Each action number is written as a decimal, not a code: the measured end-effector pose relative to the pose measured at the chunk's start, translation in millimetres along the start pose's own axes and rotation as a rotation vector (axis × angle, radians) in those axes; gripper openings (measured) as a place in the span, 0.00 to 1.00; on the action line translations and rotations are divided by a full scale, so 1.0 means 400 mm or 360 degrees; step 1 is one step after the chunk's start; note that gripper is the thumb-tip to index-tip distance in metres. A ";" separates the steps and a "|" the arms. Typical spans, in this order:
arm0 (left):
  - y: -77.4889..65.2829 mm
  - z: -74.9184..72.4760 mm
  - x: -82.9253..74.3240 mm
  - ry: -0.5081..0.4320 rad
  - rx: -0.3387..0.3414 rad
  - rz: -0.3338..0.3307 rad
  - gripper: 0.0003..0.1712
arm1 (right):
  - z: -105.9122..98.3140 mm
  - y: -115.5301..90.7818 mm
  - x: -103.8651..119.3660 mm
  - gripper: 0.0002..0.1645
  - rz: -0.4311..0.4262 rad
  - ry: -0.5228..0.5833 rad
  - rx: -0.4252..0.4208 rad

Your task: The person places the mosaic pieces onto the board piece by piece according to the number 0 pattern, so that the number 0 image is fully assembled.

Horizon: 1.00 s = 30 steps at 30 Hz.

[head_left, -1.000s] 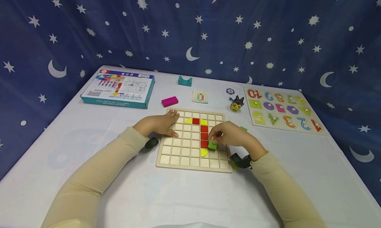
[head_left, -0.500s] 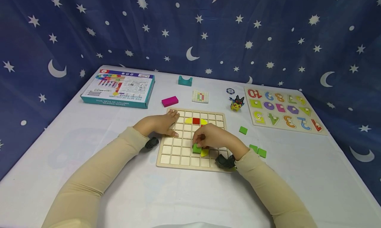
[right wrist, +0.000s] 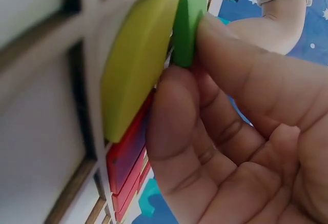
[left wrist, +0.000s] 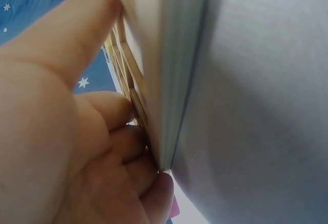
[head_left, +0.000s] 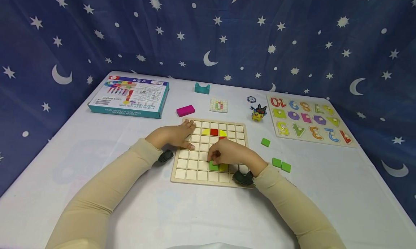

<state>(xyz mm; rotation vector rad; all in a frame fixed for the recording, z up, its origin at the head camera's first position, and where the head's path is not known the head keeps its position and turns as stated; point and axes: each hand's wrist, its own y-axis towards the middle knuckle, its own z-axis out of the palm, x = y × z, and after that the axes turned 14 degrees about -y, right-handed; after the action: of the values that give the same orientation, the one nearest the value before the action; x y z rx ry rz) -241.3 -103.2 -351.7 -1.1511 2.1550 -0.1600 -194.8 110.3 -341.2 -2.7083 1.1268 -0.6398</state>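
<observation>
A wooden grid board point(head_left: 191, 181) lies on the table in front of me. My left hand point(head_left: 173, 136) rests with spread fingers on its upper left edge; the left wrist view shows the fingers against the rim. My right hand point(head_left: 229, 151) bends over the board's middle, thumb and fingertips on a green square tile point(head_left: 213, 166) at a cell left of a yellow rounded piece point(head_left: 223, 167). In the right wrist view thumb and index finger pinch the near end of that green tile point(right wrist: 185, 34). Red squares point(right wrist: 125, 165) continue beyond the yellow piece, partly hidden by the hand.
Loose green tiles point(head_left: 276, 162) lie right of the board. Behind it are a magenta block point(head_left: 185, 111), a small pattern card point(head_left: 219, 105), a teal holder point(head_left: 202, 88) and a toy figure point(head_left: 258, 113). A box point(head_left: 130, 97) stands back left, a number puzzle point(head_left: 308, 121) right.
My right hand has carried the green tile leftward across the red column and lowered it to the cell beside the yellow piece. My left hand has stayed where it was.
</observation>
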 end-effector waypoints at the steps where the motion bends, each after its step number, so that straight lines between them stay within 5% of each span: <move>1: 0.000 0.000 0.000 0.0000 -0.0001 0.0003 0.52 | 0.002 0.001 -0.001 0.05 0.0007 -0.0004 0.0004; 12: 0.003 0.002 0.002 -0.0006 0.0002 0.0015 0.52 | -0.002 -0.028 -0.012 0.04 0.0076 -0.0020 -0.0047; 30: 0.002 0.001 0.000 -0.0024 0.0013 0.0005 0.52 | 0.005 -0.199 -0.141 0.05 0.0301 0.0075 -0.0070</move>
<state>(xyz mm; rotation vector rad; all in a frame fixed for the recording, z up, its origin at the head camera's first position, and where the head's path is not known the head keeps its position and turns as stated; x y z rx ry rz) -241.5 -102.8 -352.3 -1.1409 2.1409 -0.1585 -178.2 206.3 -338.9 -2.5913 1.4033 -0.6592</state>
